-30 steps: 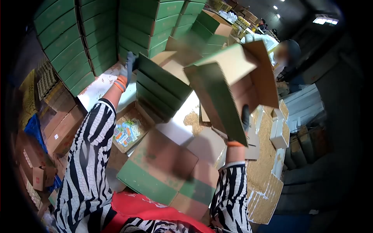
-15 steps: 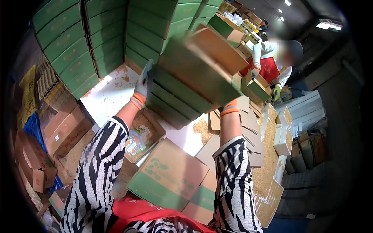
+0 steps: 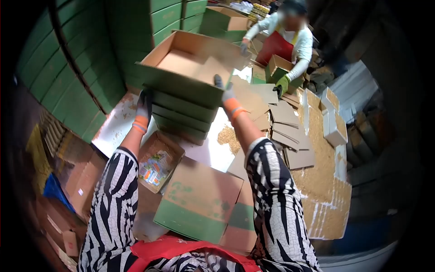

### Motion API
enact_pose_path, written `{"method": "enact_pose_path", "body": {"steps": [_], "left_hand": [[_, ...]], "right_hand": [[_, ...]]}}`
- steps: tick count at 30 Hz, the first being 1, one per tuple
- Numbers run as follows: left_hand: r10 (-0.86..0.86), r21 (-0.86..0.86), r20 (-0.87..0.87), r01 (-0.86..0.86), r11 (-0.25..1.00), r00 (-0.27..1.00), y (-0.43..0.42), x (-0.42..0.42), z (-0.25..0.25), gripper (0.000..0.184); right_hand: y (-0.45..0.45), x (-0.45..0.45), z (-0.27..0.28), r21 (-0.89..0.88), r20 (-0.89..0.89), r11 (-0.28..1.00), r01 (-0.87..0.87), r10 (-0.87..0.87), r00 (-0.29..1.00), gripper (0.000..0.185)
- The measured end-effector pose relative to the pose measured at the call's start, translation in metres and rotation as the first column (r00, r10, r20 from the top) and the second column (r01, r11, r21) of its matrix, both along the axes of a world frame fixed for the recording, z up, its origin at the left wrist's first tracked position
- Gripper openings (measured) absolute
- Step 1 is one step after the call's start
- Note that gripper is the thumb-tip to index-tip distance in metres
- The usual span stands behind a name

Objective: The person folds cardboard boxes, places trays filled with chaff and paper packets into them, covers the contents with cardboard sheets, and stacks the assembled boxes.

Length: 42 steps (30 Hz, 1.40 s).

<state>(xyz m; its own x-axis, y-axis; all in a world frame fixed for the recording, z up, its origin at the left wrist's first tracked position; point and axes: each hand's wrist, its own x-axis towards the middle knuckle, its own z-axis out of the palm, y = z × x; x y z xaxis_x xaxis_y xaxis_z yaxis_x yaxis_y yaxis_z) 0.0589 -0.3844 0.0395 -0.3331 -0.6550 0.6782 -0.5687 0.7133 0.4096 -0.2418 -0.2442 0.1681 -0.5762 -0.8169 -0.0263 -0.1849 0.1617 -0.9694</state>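
An open-topped green cardboard box sits slightly askew on a stack of green boxes, its brown inside showing. My right hand, in a grey glove with an orange cuff, grips the near right corner of this box, fingers over its rim. At the left side, just under the box's corner, my left hand lies against the stack with its fingers stretched upward. Part of that hand is in shadow. Below the stack is a shallow carton with colourful packets in it.
Flattened box panels lie right in front of me. More cardboard sheets spread to the right, beside sawdust-like material. Tall green box stacks stand at left. Across from me, a co-worker in gloves handles another box.
The box has swung from a tilt, blurred in motion, to upright on the stack. My right hand has moved from under it to its rim; my left hand has shifted left and lower.
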Motion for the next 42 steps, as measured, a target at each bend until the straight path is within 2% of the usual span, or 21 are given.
{"method": "enact_pose_path", "body": {"steps": [4, 8, 9, 10, 11, 12, 13, 15, 17, 19, 20, 21, 23, 25, 27, 29, 32, 34, 36, 38, 42], "left_hand": [[-0.023, 0.087, 0.043, 0.020, 0.996, 0.999, -0.045, 0.005, -0.025, 0.043], [-0.039, 0.079, 0.128, 0.029, 0.996, 0.991, -0.114, 0.000, -0.053, 0.045], [-0.056, 0.033, 0.154, 0.052, 0.998, 0.987, -0.133, 0.001, -0.065, 0.045], [0.012, 0.155, -0.003, -0.012, 0.988, 1.000, -0.106, 0.003, -0.041, 0.046], [0.110, 0.259, -0.257, -0.041, 0.965, 0.960, -0.065, 0.001, -0.011, 0.047], [0.168, 0.299, -0.432, -0.035, 0.954, 0.886, -0.031, 0.001, 0.015, 0.048], [0.167, 0.310, -0.538, 0.010, 0.951, 0.826, 0.009, 0.004, 0.035, 0.049], [-0.038, 0.335, -0.323, 0.152, 0.930, 0.946, 0.124, 0.017, 0.080, 0.050], [-0.159, 0.455, -0.339, 0.309, 0.835, 0.927, 0.220, 0.018, 0.065, 0.058], [-0.293, 0.493, 0.316, 0.107, 0.863, 0.902, 0.265, 0.029, 0.016, 0.068], [-0.333, 0.421, 0.711, 0.004, 0.907, 0.619, 0.278, 0.034, -0.009, 0.073], [-0.359, 0.394, 0.847, -0.009, 0.919, 0.392, 0.287, 0.034, -0.025, 0.078], [-0.341, 0.636, 0.269, 0.099, 0.765, 0.901, 0.300, 0.026, -0.018, 0.075], [-0.223, 0.702, -0.265, 0.346, 0.623, 0.938, 0.318, 0.015, 0.047, 0.074], [-0.167, 0.586, -0.601, 0.573, 0.573, 0.781, 0.321, 0.015, 0.096, 0.070], [-0.175, -0.039, -0.137, 0.171, 0.984, 0.975, 0.328, 0.015, 0.156, 0.071], [-0.369, -0.109, 0.252, 0.405, 0.908, 0.895, 0.356, 0.007, 0.246, 0.055], [-0.405, -0.099, 0.439, 0.491, 0.866, 0.802, 0.363, 0.006, 0.264, 0.038], [-0.509, 0.154, 0.488, 0.504, 0.850, 0.709, 0.355, 0.007, 0.284, 0.032], [-0.647, 0.299, 0.445, 0.578, 0.759, 0.619, 0.336, 0.005, 0.293, 0.022], [-0.880, 0.904, 0.073, 0.342, 0.257, 0.470, 0.297, -0.002, 0.284, 0.026]], "right_hand": [[0.031, 0.036, 0.046, 0.285, -0.261, 0.948, 0.140, -0.064, 0.963, 0.106], [0.048, 0.006, 0.041, 0.074, -0.163, 0.997, -0.018, 0.030, 0.986, 0.106], [0.072, 0.009, 0.048, 0.021, -0.185, 0.992, 0.127, -0.121, 0.975, 0.095], [0.098, 0.003, 0.049, -0.341, -0.164, 0.921, 0.188, -0.255, 0.953, 0.082], [0.116, -0.029, 0.028, -0.428, -0.447, 0.881, 0.200, -0.399, 0.801, 0.073], [0.181, -0.001, 0.061, -0.549, -0.050, 0.811, 0.202, -0.273, 0.961, 0.068], [0.229, -0.004, 0.059, -0.524, 0.022, 0.833, 0.176, -0.194, 0.981, 0.064], [0.327, -0.006, 0.023, -0.191, -0.267, 0.960, 0.206, -0.252, 0.930, 0.067], [0.412, 0.018, -0.022, -0.042, -0.186, 0.913, 0.405, -0.406, 0.895, 0.074], [0.478, 0.021, -0.106, 0.053, -0.369, 0.792, 0.608, -0.550, 0.749, 0.076], [0.477, 0.053, -0.082, 0.247, 0.105, 0.754, 0.608, -0.645, 0.757, 0.066], [0.483, 0.068, -0.097, 0.350, 0.308, 0.740, 0.574, -0.670, 0.675, 0.068], [0.486, 0.082, -0.101, 0.365, -0.104, 0.759, 0.539, -0.542, 0.834, 0.059], [0.492, 0.080, -0.091, -0.017, 0.037, 0.739, 0.673, -0.673, 0.739, 0.055], [0.494, 0.066, -0.040, -0.229, 0.113, 0.725, 0.650, -0.643, 0.757, 0.036], [0.506, 0.050, 0.000, -0.374, 0.166, 0.802, 0.465, -0.436, 0.885, 0.030], [0.525, 0.017, -0.002, -0.145, -0.057, 0.967, 0.212, -0.222, 0.973, 0.032], [0.532, 0.015, -0.008, -0.109, -0.106, 0.955, 0.276, -0.288, 0.952, 0.041], [0.513, 0.055, 0.045, -0.227, -0.363, 0.850, 0.476, -0.527, 0.768, 0.063], [0.489, 0.076, 0.089, -0.507, -0.711, 0.819, 0.267, -0.573, 0.408, 0.080], [0.419, 0.123, 0.140, -0.203, -0.929, 0.979, 0.008, -0.195, 0.315, 0.087]]}}
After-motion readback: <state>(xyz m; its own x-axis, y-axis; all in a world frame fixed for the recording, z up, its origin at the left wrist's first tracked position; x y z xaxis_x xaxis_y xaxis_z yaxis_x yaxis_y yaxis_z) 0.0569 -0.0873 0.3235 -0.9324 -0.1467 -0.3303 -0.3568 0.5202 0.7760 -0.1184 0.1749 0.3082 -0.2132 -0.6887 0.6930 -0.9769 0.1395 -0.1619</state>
